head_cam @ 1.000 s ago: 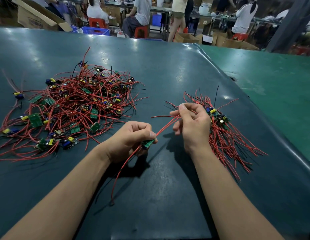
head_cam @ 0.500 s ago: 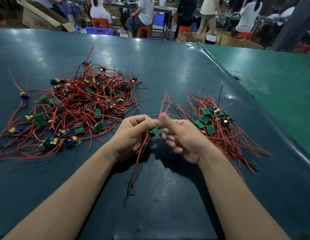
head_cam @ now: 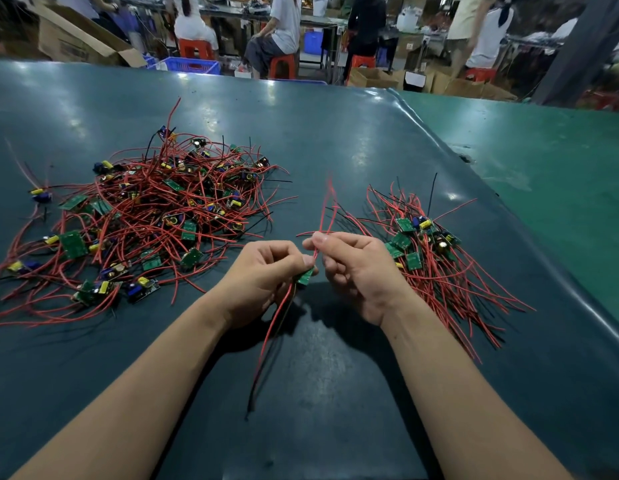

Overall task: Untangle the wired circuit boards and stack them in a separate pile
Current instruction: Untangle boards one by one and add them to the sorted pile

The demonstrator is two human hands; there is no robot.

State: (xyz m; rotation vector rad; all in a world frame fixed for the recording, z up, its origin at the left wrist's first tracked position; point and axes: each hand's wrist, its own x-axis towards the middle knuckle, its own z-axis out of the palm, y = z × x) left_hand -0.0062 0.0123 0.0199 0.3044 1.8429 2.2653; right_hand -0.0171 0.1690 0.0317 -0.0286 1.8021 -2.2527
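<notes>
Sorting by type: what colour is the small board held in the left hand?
Green, best seen in the head view: the board sits pinched in the left hand.

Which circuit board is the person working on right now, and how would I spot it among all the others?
Start at the dark green table, with a tangled pile on the left and a neater pile on the right. Between them, the left hand pinches one small green board while the right hand holds its red wires. It alone is off the table.

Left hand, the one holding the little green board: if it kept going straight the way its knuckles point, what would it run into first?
Most likely the right hand, just beyond the left hand and the circuit board, though depth is uncertain.
</notes>
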